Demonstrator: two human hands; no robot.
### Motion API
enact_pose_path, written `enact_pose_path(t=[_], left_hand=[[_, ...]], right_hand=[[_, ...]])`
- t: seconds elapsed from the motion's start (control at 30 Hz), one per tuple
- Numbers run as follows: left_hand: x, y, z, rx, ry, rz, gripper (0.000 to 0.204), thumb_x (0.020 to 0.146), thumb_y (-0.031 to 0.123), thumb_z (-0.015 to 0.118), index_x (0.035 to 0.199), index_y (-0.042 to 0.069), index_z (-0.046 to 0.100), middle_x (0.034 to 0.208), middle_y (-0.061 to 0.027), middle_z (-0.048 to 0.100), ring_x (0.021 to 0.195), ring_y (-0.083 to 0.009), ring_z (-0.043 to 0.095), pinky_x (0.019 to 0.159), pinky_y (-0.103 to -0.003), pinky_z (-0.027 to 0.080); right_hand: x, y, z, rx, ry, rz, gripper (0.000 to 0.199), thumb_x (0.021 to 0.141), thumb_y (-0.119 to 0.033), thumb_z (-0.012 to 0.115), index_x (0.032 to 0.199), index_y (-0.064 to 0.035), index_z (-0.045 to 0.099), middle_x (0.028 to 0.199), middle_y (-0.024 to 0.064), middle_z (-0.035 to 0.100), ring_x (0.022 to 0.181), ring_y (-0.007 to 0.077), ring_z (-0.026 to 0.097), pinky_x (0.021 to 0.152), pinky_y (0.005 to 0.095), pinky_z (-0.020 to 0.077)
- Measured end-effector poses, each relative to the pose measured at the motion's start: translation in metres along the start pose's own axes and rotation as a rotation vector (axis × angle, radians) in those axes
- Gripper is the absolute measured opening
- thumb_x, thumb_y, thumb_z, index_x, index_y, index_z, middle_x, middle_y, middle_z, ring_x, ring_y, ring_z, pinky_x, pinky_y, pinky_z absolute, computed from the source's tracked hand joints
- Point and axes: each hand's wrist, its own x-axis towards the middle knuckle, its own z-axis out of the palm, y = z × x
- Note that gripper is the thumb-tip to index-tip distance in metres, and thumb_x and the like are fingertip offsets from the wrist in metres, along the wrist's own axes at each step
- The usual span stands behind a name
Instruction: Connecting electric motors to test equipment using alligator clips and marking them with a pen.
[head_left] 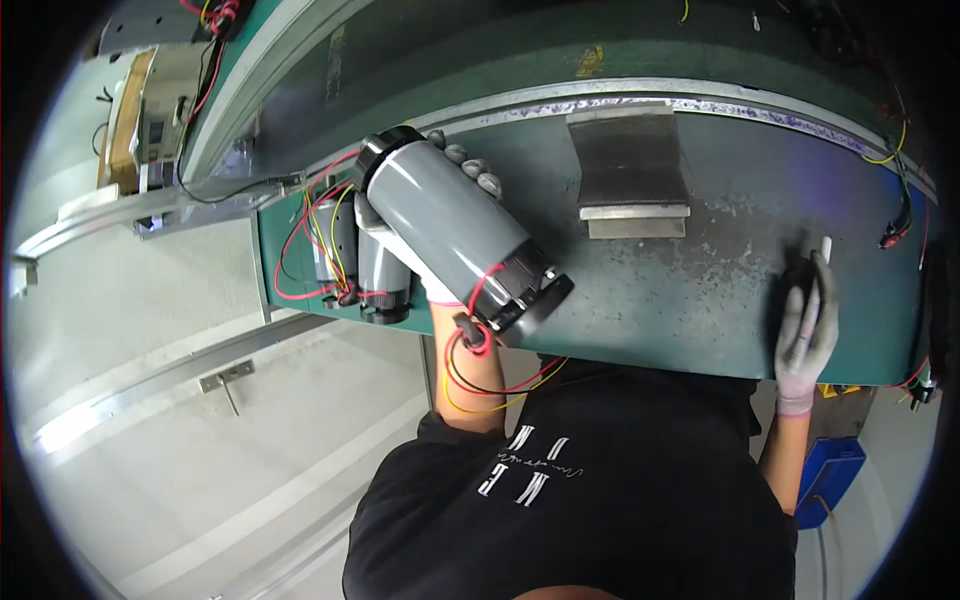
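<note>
My gloved left hand (472,167) is wrapped round a large grey cylindrical motor (450,215) with black end caps. It is held tilted above the bench, its lower end toward my body. Red, black and yellow wires (480,345) hang in a loop from that end, over my left forearm. Far to the right is my gloved right hand (808,325), fingers extended, with a short slim white stick (827,245) at the fingertips. The stick seems pinched there, though the grip is partly hidden. Beside my left wrist, two more grey motors (382,275) stand on the bench.
A metal cradle block (630,175) with a dark curved face sits mid-bench on the worn green top (730,330). Along the far side runs a metal rail (740,107). Cables with a red clip (893,237) hang at the right; a blue bin (830,475) is below.
</note>
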Motion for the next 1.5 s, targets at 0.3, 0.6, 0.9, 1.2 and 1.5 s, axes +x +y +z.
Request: enact_pose_path(t=[0.3,0.6,0.9,1.2,1.5], left_hand=[[0.267,0.161,-0.022,1.227,0.445,0.217,0.060,0.102,0.051,0.069,0.147,0.012,0.066,0.137,-0.0157,0.072,0.128,-0.0340,0.065,0.111,-0.046,0.053],[0.344,0.240,-0.036,2.714,-0.069,0.656,0.068,0.101,0.048,0.069,0.158,0.012,0.058,0.151,-0.0202,0.064,0.143,-0.0397,0.056,0.122,-0.047,0.043],[0.286,0.160,0.003,2.833,-0.570,-0.324,0.075,0.098,0.054,0.076,0.158,0.013,0.059,0.153,-0.0227,0.064,0.145,-0.0407,0.057,0.121,-0.046,0.045],[0.300,0.191,-0.011,3.086,-0.140,-0.407,0.062,0.111,0.056,0.053,0.148,0.008,0.067,0.137,-0.0234,0.073,0.117,-0.0422,0.073,0.108,-0.050,0.055],[0.396,0.213,-0.096,2.702,-0.210,0.598,0.064,0.117,0.051,0.042,0.154,0.001,0.058,0.146,-0.0259,0.067,0.138,-0.0406,0.062,0.117,-0.048,0.047]], right_hand=[[0.011,-0.019,0.004,0.128,0.019,-0.007,0.053,0.100,0.007,0.056,0.153,0.0043,0.057,0.157,0.0248,0.058,0.142,0.0412,0.060,0.119,0.0479,0.0470],[0.003,-0.006,-0.001,0.051,-0.017,0.012,0.050,0.099,0.006,0.061,0.149,0.0079,0.059,0.147,0.0262,0.064,0.135,0.0390,0.066,0.114,0.0445,0.0522],[0.024,0.008,-0.046,0.603,-0.184,0.399,0.037,0.106,0.002,0.057,0.142,0.0088,0.064,0.130,0.0169,0.076,0.114,0.0225,0.073,0.105,0.0351,0.0547],[0.177,0.135,-0.204,-0.457,0.184,-0.216,0.044,0.099,-0.013,0.070,0.143,-0.0054,0.069,0.135,0.0162,0.075,0.119,0.0311,0.075,0.103,0.0412,0.0587],[0.428,0.174,-0.194,-0.859,0.047,-0.112,0.073,0.092,-0.029,0.074,0.158,-0.0026,0.055,0.161,0.0260,0.055,0.152,0.0344,0.052,0.130,0.0462,0.0363]])
